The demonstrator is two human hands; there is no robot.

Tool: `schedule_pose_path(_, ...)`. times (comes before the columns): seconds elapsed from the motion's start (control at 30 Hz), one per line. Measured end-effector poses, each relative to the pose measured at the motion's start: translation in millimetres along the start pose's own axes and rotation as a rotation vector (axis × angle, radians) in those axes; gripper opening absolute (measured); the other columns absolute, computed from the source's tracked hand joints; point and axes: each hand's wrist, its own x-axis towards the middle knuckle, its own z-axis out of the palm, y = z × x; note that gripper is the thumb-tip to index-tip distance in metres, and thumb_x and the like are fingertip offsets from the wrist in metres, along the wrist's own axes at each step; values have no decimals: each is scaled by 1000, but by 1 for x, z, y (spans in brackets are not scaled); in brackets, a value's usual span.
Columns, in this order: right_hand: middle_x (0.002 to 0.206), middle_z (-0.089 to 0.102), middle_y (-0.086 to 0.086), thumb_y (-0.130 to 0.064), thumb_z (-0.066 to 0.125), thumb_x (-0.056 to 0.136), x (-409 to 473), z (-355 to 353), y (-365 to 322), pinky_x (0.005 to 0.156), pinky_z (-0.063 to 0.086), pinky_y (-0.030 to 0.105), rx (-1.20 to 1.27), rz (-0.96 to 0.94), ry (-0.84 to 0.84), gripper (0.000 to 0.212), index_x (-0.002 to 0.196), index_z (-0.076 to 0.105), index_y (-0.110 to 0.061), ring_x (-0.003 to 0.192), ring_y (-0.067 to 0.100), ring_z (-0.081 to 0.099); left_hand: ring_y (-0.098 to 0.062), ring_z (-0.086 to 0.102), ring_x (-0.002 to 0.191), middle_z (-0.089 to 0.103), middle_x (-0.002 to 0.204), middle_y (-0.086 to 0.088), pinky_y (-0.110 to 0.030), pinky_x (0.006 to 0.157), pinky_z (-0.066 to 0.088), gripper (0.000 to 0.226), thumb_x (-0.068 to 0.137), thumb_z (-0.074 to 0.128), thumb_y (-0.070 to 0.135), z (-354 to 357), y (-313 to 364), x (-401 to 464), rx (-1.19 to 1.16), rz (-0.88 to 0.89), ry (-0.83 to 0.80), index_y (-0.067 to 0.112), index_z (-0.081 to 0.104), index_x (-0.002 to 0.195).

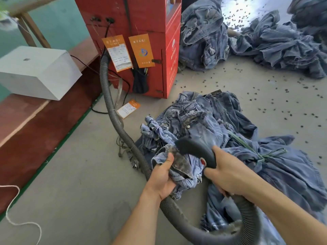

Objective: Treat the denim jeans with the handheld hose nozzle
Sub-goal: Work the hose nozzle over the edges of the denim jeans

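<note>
From the head view, I have my left hand (pixel 163 181) gripping a bunched fold of pale blue denim jeans (pixel 184 167), thumb on top, its fingers curled under the cloth and lifting it off the grey concrete floor (pixel 79 174). My right hand (pixel 228 175) is wrapped round the curved dark grey plastic hose nozzle (pixel 196 147), its fingers closed on the handle, with the mouth touching or just above the dusty, mottled patch that I hold up. The ribbed grey flexible hose (pixel 113 103) runs from the nozzle in a loop under my forearms, then away across the floor to the red wooden cabinet (pixel 141 23). The rest of the jeans lie in a crumpled heap on the floor just ahead, with more piled further back.

To do this step well, I judge that I should keep the fabric taut with the left hand so it cannot get drawn into the mouth, and pass the nozzle slowly over the soiled patch. The hose loop near my arms could snag, so I would leave it slack.
</note>
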Motion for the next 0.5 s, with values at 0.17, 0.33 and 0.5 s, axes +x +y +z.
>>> schedule_pose_path(0.17,51,60,5,-27,65,92,-12,-26,4,35,42,28,-49,-7,44,22,94,45,-21,35,19,58,-35,61,130,63,140,-20,-50,105,54,48,102,53,29,8,2,-2,-6,-2,-25,4,56,142)
schedule_pose_path(0.33,75,66,9,-25,64,94,2,-15,-12,51,55,38,-262,-28,-58,20,100,46,-19,53,23,66,-35,58,133,59,144,-22,-48,104,53,51,103,51,30,6,-2,-2,19,-54,-70,1,53,145)
schedule_pose_path(0.5,56,64,9,-26,64,91,-6,-35,-5,38,48,33,-52,9,-28,19,96,47,-21,39,25,59,-35,61,131,61,143,-21,-46,96,58,49,101,57,28,1,0,-2,-8,-77,-73,2,56,143)
